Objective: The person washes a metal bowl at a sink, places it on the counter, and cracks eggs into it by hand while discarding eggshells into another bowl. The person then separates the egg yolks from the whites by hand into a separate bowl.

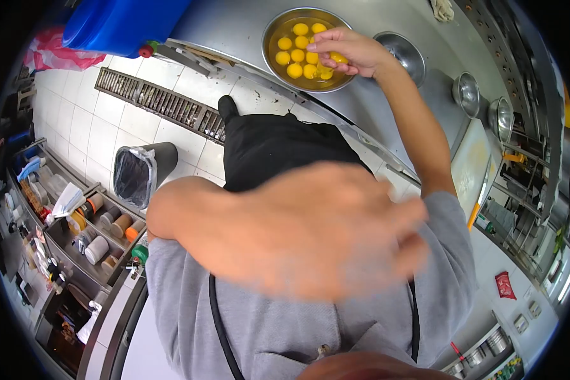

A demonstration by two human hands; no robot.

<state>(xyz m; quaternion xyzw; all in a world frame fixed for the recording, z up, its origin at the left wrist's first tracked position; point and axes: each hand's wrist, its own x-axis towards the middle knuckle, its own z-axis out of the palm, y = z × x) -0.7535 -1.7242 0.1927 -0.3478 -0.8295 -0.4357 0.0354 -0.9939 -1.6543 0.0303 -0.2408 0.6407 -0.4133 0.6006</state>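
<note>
A metal bowl [267, 60] on the steel counter holds many whole egg yolks [295, 70] in clear egg white. Over its right side is my right hand [354, 54], palm turned partly up, fingers curled around an egg yolk [339, 57]. Some egg white and yolk hang below those fingers into the bowl. My left hand [310, 234] is raised close to the camera, in front of my chest, and smeared by motion. Its fingers point right, but whether they hold anything does not show.
An empty-looking metal bowl [402, 57] stands right of the yolks, with two smaller bowls [466, 95] beyond. A cutting board [470, 161] and a knife with a yellow handle [474, 214] lie farther right. A lined bin [136, 174] and a floor drain [158, 101] are at left.
</note>
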